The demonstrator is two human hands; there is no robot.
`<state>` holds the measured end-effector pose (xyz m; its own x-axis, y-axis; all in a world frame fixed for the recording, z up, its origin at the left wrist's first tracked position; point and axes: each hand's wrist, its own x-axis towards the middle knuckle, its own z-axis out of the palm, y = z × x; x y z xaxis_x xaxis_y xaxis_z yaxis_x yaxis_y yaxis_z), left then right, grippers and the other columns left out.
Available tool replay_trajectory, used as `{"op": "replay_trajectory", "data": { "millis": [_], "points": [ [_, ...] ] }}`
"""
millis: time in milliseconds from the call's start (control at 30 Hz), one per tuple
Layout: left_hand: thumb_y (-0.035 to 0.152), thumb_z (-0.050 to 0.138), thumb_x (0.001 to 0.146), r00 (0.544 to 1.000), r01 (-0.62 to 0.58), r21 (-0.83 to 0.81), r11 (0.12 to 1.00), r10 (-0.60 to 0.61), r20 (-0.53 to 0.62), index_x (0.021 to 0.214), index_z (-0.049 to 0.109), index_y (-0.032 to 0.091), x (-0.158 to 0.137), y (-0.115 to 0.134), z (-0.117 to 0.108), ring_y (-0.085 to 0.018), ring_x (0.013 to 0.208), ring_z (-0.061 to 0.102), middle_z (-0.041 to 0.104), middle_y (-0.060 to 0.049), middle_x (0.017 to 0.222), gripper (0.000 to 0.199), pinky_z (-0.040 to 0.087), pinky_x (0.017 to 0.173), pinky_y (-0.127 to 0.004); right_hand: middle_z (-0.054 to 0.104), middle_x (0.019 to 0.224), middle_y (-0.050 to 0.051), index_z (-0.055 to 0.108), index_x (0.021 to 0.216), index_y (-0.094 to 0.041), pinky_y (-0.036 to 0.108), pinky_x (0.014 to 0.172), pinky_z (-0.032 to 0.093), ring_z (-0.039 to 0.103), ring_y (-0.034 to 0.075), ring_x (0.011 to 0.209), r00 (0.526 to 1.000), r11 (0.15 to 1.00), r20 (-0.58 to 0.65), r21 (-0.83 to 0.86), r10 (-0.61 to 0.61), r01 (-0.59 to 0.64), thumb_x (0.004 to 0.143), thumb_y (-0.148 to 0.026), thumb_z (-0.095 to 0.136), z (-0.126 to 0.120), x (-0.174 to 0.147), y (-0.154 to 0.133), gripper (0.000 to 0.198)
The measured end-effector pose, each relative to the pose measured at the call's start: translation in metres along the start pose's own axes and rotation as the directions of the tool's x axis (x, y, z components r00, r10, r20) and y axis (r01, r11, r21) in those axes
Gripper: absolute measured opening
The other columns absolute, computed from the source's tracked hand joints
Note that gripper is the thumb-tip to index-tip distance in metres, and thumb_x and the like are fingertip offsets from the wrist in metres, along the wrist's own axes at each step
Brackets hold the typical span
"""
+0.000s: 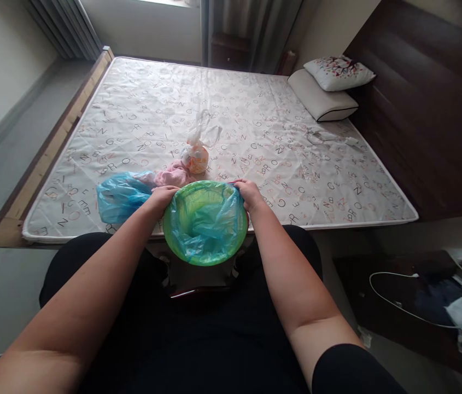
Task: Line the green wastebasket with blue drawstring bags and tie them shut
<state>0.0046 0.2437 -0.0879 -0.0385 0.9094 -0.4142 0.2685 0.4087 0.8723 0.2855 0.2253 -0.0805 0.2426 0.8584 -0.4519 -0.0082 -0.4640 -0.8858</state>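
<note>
A green round trash bin (172,247) is held between my hands above my lap, its mouth tilted up toward me. A thin blue-green plastic bag (214,221) lines its inside. My left hand (164,198) is closed on the bin's upper left rim. At the upper right rim, my right hand (249,193) grips the bin, with a bit of red by the fingers. Close beyond my left hand lie a blue plastic bag (122,194) and a pink cloth (174,174) on the mattress. Behind the cloth stands a white plastic bag with orange print (198,157).
The letter-patterned mattress (255,148) fills the middle, framed by a wooden bed edge (70,134). Two pillows (323,98) lie near the dark headboard (431,109). On the right, a low dark table (370,298) carries a white cable and cloths.
</note>
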Motion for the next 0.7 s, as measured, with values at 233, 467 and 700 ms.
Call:
{"op": "replay_trajectory", "data": {
  "millis": [233, 467, 700],
  "points": [
    [0.054, 0.090, 0.055, 0.984, -0.072, -0.116, 0.991, 0.051, -0.171, 0.093, 0.079, 0.012, 0.015, -0.016, -0.007, -0.022, 0.074, 0.070, 0.078, -0.010, 0.082, 0.058, 0.055, 0.067, -0.030, 0.073, 0.095, 0.005, 0.070, 0.111, -0.015, 0.023, 0.065, 0.051, 0.064, 0.013, 0.070, 0.994, 0.960, -0.012, -0.258, -0.113, 0.106, 0.087, -0.023, 0.074, -0.031, 0.004, -0.002, 0.025],
    [0.040, 0.084, 0.055, 1.000, 0.015, 0.081, 0.997, -0.014, -0.015, 0.074, 0.078, 0.015, 0.018, -0.019, -0.011, -0.025, 0.072, 0.069, 0.077, -0.011, 0.077, 0.033, 0.054, 0.065, -0.032, 0.074, 0.098, 0.005, 0.072, 0.114, -0.015, 0.024, 0.071, 0.051, 0.065, 0.014, 0.074, 0.993, 0.866, -0.013, -0.491, -0.115, 0.094, 0.086, -0.019, 0.076, -0.039, -0.005, 0.012, 0.029],
    [0.036, 0.086, 0.055, 0.998, -0.029, 0.121, 0.992, 0.036, -0.059, 0.077, 0.075, 0.017, 0.018, -0.013, -0.017, -0.029, 0.077, 0.071, 0.075, -0.010, 0.076, 0.032, 0.057, 0.073, -0.037, 0.075, 0.118, 0.014, 0.072, 0.117, -0.014, 0.034, 0.097, 0.054, 0.069, 0.025, 0.109, 0.972, 0.797, -0.151, -0.602, -0.178, 0.053, 0.092, -0.017, 0.059, -0.036, -0.029, -0.003, 0.027]
  ]
}}
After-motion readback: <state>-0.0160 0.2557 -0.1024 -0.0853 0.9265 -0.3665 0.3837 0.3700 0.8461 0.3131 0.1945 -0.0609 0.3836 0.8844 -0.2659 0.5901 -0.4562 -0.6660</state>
